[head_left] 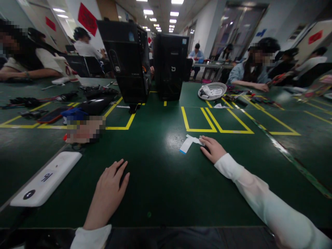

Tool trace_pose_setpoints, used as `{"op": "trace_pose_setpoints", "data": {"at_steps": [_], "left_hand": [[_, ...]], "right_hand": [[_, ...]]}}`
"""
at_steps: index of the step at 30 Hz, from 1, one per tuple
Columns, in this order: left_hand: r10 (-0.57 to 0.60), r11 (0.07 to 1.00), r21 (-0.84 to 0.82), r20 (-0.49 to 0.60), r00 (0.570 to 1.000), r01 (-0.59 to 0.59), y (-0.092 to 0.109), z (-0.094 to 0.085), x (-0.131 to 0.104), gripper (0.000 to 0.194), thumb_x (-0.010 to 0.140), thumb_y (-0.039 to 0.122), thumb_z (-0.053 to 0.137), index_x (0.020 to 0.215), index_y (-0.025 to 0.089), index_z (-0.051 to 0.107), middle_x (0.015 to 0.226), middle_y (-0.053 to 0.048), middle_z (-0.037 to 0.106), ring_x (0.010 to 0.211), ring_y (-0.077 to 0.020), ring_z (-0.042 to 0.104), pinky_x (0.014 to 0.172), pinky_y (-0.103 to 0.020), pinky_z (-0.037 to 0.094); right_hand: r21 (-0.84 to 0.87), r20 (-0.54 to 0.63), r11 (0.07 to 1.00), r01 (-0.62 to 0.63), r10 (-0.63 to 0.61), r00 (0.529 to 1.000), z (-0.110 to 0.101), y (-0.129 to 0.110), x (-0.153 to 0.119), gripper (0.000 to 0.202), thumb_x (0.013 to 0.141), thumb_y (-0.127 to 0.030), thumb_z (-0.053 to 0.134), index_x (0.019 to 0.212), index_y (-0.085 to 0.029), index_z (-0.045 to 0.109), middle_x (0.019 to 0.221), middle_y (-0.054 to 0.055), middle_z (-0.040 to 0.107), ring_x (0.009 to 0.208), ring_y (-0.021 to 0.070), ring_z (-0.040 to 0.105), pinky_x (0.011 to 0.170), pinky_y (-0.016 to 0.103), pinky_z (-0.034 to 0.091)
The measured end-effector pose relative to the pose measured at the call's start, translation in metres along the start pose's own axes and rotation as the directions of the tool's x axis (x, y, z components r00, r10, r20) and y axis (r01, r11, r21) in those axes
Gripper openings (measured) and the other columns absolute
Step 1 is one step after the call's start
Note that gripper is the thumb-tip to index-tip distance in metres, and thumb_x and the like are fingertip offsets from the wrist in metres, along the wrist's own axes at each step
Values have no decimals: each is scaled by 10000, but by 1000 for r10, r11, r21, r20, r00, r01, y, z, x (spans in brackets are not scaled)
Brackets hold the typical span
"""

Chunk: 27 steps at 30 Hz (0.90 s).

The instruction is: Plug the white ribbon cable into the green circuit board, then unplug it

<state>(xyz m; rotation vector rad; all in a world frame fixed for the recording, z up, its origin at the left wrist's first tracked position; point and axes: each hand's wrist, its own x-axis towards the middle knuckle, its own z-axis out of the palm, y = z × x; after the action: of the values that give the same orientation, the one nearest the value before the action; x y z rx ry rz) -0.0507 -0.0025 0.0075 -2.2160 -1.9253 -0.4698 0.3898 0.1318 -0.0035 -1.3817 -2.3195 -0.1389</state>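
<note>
My left hand (pixel 111 188) rests palm down on the green tabletop, fingers stretched out and apart, holding nothing. Further out on the right, my right hand (pixel 212 148) reaches to a white flat ribbon cable (pixel 187 144) with a blue end. Its fingertips lie on the cable's right end, while the thumb stays apart from them. The cable is bent and lies flat on the table; the part under my fingers is hidden.
Two black computer towers (pixel 169 69) stand at the back centre. A white basket (pixel 212 90) holds small white parts. At left lie a white device marked 19 (pixel 48 180) and tools with a blue-handled item (pixel 75 114). Yellow tape (pixel 202 130) marks the table. Other people sit around.
</note>
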Motion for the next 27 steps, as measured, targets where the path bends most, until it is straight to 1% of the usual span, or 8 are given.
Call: {"op": "trace_pose_setpoints", "data": {"at_steps": [3,6,10,13,16,19,24,27], "left_hand": [[0,1000,-2,2,1000,0,0,0,0,568,967,456,307,1327,87,545,1376,-186,547,1276,-347,507,1062,-532,413],[-3,1000,-4,4,1000,3,0,1,0,560,967,452,309,1331,95,541,1379,-182,546,1284,-341,501,1070,-527,406],[-14,1000,-9,17,1000,14,0,0,0,554,964,448,310,1323,102,551,1374,-179,551,1285,-338,502,1071,-526,408],[-30,1000,-8,35,999,30,0,-1,1,556,959,451,319,1331,105,545,1384,-178,545,1295,-340,492,1068,-536,409],[-36,999,-7,48,998,36,0,-1,1,557,955,453,327,1337,108,542,1388,-177,543,1291,-344,496,1060,-544,416],[-33,999,-6,50,998,33,0,-2,1,553,956,445,327,1335,107,544,1393,-178,538,1295,-345,492,1067,-541,409],[-30,999,-14,44,999,31,-1,-1,0,547,951,444,342,1343,117,538,1393,-175,541,1295,-344,496,1071,-540,405],[-30,999,-23,35,999,30,-1,-1,0,546,950,447,341,1340,123,544,1392,-172,544,1295,-343,498,1069,-541,408]], "right_hand": [[81,33,988,132,-135,990,10,-45,17,446,948,-395,407,1260,-135,593,1334,183,559,1239,293,517,1027,517,445],[153,61,959,238,-250,966,15,-86,22,441,943,-384,430,1288,-149,571,1373,159,537,1268,287,487,1050,527,411],[255,175,913,320,-369,913,9,-129,20,493,940,-398,456,1365,-154,511,1470,144,447,1354,283,401,1113,543,324],[313,259,890,333,-417,871,0,-151,17,548,931,-437,477,1413,-175,468,1516,120,391,1394,279,345,1148,536,265],[353,300,873,336,-446,843,-6,-164,17,588,923,-469,481,1435,-182,443,1538,107,359,1415,274,309,1164,532,226],[383,301,859,340,-464,833,-6,-172,16,622,911,-495,485,1442,-177,432,1542,105,352,1420,276,299,1164,544,213],[417,269,837,356,-487,831,-3,-178,14,650,905,-514,483,1455,-175,412,1550,119,332,1411,293,312,1157,562,222],[378,230,852,361,-464,855,2,-169,12,668,912,-505,486,1488,-195,353,1578,125,264,1419,276,302,1151,544,248]]}}
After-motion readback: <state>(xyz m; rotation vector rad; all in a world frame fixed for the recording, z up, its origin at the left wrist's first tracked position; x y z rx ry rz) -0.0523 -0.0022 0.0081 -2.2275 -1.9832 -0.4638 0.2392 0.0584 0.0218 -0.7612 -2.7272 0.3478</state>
